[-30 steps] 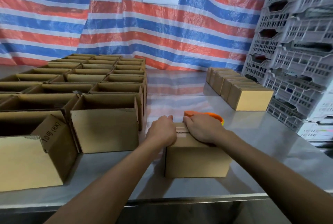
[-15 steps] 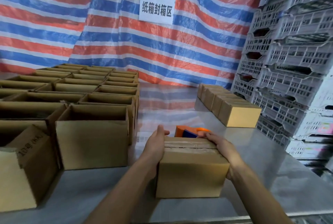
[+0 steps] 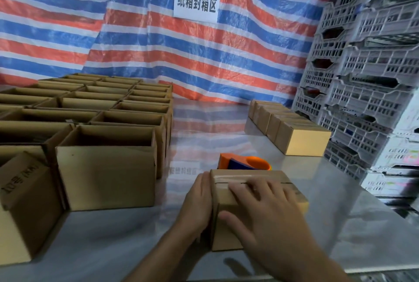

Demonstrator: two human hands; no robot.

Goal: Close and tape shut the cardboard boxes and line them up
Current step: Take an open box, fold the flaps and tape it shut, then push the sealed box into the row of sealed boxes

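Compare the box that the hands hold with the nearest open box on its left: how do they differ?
The taped box has its flaps shut; the open box has its top open. The taped box stands lower than the open box. Both are brown cardboard.

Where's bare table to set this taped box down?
Bare steel table runs between the open boxes and the sealed-box row, behind the tape dispenser; more lies right of the taped box. The left is packed.
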